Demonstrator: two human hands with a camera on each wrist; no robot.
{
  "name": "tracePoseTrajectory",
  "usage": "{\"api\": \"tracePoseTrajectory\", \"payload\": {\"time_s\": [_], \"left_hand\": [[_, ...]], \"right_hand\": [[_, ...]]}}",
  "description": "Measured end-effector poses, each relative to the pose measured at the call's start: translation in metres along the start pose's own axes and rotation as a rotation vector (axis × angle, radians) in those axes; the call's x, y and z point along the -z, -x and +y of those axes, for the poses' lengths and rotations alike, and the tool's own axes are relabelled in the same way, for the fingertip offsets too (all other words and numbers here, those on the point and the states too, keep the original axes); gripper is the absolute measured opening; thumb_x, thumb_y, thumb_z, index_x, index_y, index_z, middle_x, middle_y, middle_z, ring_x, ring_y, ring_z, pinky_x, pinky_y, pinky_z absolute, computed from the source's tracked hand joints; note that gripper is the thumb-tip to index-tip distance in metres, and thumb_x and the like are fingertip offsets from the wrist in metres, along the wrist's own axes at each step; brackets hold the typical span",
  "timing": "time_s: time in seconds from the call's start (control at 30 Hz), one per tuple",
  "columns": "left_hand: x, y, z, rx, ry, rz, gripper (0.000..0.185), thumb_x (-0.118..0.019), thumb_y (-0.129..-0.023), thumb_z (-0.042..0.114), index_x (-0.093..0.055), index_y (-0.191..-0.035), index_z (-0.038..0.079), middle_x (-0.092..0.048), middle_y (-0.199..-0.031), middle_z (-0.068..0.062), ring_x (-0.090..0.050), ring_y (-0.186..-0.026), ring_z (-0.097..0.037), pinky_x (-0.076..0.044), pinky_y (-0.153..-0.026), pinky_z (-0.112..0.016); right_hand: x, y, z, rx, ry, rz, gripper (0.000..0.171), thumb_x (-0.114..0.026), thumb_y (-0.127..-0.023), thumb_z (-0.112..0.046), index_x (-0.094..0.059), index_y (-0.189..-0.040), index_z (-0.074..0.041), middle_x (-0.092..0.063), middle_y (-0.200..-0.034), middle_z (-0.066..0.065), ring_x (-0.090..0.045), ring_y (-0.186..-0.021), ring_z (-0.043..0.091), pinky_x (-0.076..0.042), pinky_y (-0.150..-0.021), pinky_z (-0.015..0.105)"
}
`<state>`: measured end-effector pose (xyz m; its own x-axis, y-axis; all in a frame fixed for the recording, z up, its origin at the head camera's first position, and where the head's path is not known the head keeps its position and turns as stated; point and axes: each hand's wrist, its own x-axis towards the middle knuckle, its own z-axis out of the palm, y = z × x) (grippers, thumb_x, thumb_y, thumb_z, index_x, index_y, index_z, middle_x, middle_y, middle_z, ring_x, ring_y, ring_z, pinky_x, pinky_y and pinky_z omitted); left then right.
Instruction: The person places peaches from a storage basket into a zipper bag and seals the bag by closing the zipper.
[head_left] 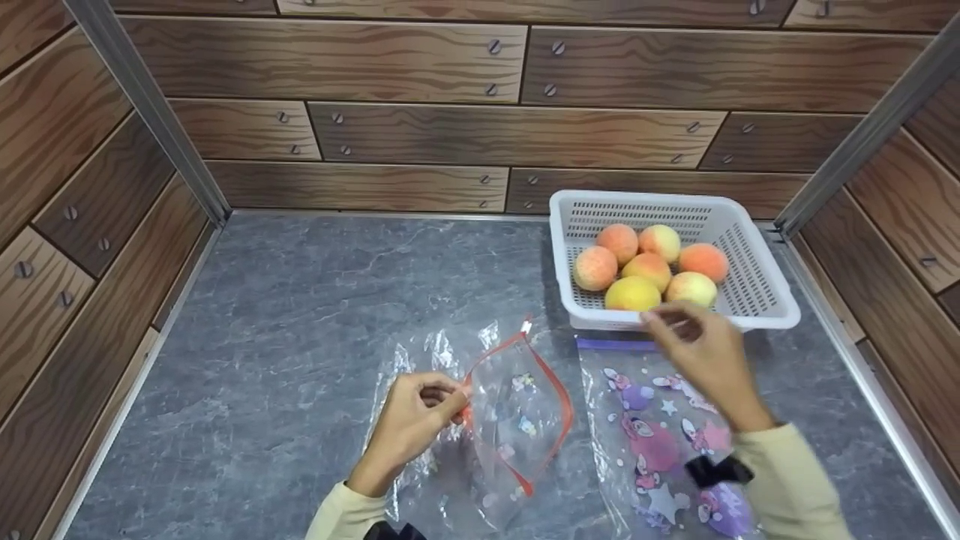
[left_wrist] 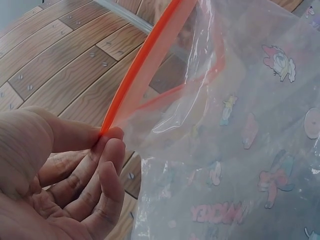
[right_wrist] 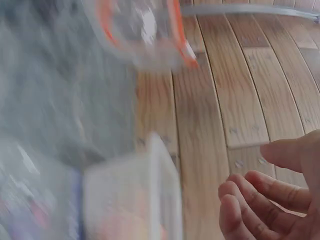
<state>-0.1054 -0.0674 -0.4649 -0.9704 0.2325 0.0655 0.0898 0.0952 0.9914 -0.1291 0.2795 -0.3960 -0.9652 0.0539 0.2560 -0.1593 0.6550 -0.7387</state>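
Left hand (head_left: 416, 424): thumb and forefinger pinch orange zip edge of clear printed bag (head_left: 517, 420), mouth held open, bag raised off grey table (head_left: 300, 315). Right hand (head_left: 701, 352): fingers loosely spread, holding nothing, over near rim of white basket (head_left: 757, 300) of peaches (head_left: 649, 266). Second printed bag (head_left: 660, 450) flat beneath right wrist.

A grey, marble-veined worktop (head_left: 315, 300) fills the floor of a boxed-in space. On the far side and on the left and right stand walls (head_left: 420, 135) printed with brown wooden planks and screw heads. Pale metal corner posts (head_left: 150, 112) rise where the walls meet, and a thin metal edge runs along the worktop's right side; the light is even and soft.
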Motion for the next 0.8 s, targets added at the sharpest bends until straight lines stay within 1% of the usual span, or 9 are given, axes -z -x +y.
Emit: {"api": "tracePoseTrajectory", "payload": {"time_s": [0.07,0.13,0.2,0.27,0.33,0.4,0.53,0.6,0.8], "left_hand": [[0.000,0.000,0.000,0.008,0.000,0.004,0.015,-0.074,-0.092,0.009,-0.074,-0.088,-0.006,-0.071,-0.073,-0.010,-0.065,-0.061,-0.015,-0.052,-0.055,-0.020],[0.000,0.001,0.001,0.019,-0.002,0.010,0.015,-0.075,-0.091,0.009,-0.074,-0.088,-0.006,-0.071,-0.073,-0.010,-0.066,-0.062,-0.016,-0.053,-0.055,-0.021],[0.000,0.001,0.001,0.023,0.004,0.015,0.015,-0.075,-0.091,0.009,-0.074,-0.089,-0.006,-0.071,-0.074,-0.011,-0.067,-0.063,-0.018,-0.055,-0.056,-0.023],[0.000,0.000,0.001,0.027,0.004,0.021,0.015,-0.075,-0.091,0.009,-0.074,-0.090,-0.006,-0.072,-0.075,-0.011,-0.069,-0.063,-0.019,-0.056,-0.057,-0.025],[0.000,0.000,0.001,0.029,0.013,0.027,0.015,-0.075,-0.090,0.009,-0.074,-0.091,-0.006,-0.072,-0.076,-0.011,-0.069,-0.064,-0.020,-0.057,-0.057,-0.025],[0.000,0.000,0.000,0.031,0.013,0.032,0.016,-0.075,-0.090,0.009,-0.074,-0.091,-0.007,-0.072,-0.076,-0.012,-0.069,-0.063,-0.020,-0.056,-0.057,-0.024],[0.000,-0.001,0.000,0.025,0.007,0.033,0.017,-0.075,-0.091,0.010,-0.074,-0.090,-0.007,-0.072,-0.075,-0.011,-0.069,-0.063,-0.019,-0.055,-0.056,-0.023],[0.000,-0.002,0.000,0.020,-0.001,0.031,0.018,-0.075,-0.092,0.010,-0.074,-0.090,-0.007,-0.072,-0.073,-0.010,-0.068,-0.062,-0.018,-0.055,-0.056,-0.022],[0.001,-0.003,0.000,0.017,-0.029,0.028,0.017,-0.074,-0.092,0.010,-0.074,-0.089,-0.007,-0.071,-0.071,-0.009,-0.067,-0.061,-0.018,-0.053,-0.055,-0.021]], "right_hand": [[0.014,-0.018,0.002,0.031,0.082,0.028,0.025,-0.073,-0.095,-0.018,-0.070,-0.109,0.003,-0.071,-0.100,0.018,-0.066,-0.080,0.021,-0.054,-0.064,0.014],[0.023,-0.036,0.006,0.059,0.156,0.053,0.027,-0.075,-0.093,-0.016,-0.069,-0.110,0.003,-0.072,-0.103,0.020,-0.068,-0.084,0.029,-0.054,-0.068,0.016],[0.028,-0.053,0.013,0.088,0.218,0.066,0.030,-0.076,-0.091,-0.015,-0.069,-0.112,0.005,-0.071,-0.103,0.023,-0.069,-0.088,0.036,-0.056,-0.074,0.028],[0.029,-0.070,0.022,0.113,0.288,0.061,0.035,-0.078,-0.088,-0.015,-0.068,-0.114,0.007,-0.071,-0.105,0.026,-0.068,-0.091,0.041,-0.055,-0.079,0.043],[0.026,-0.084,0.030,0.118,0.337,0.020,0.042,-0.078,-0.087,-0.016,-0.066,-0.117,0.011,-0.069,-0.105,0.030,-0.065,-0.093,0.046,-0.050,-0.080,0.056],[0.020,-0.096,0.039,0.105,0.381,-0.043,0.049,-0.080,-0.086,-0.018,-0.063,-0.120,0.013,-0.067,-0.109,0.033,-0.063,-0.097,0.049,-0.048,-0.084,0.060],[0.007,-0.110,0.052,0.007,0.404,-0.192,0.063,-0.081,-0.085,-0.025,-0.058,-0.127,0.016,-0.063,-0.117,0.037,-0.062,-0.103,0.049,-0.049,-0.086,0.060],[0.001,-0.114,0.057,-0.044,0.413,-0.247,0.067,-0.082,-0.084,-0.029,-0.057,-0.128,0.015,-0.063,-0.118,0.036,-0.062,-0.102,0.047,-0.050,-0.084,0.057],[-0.014,-0.117,0.063,-0.141,0.439,-0.332,0.073,-0.085,-0.081,-0.035,-0.057,-0.126,0.015,-0.062,-0.118,0.035,-0.057,-0.095,0.040,-0.049,-0.080,0.051]]}}
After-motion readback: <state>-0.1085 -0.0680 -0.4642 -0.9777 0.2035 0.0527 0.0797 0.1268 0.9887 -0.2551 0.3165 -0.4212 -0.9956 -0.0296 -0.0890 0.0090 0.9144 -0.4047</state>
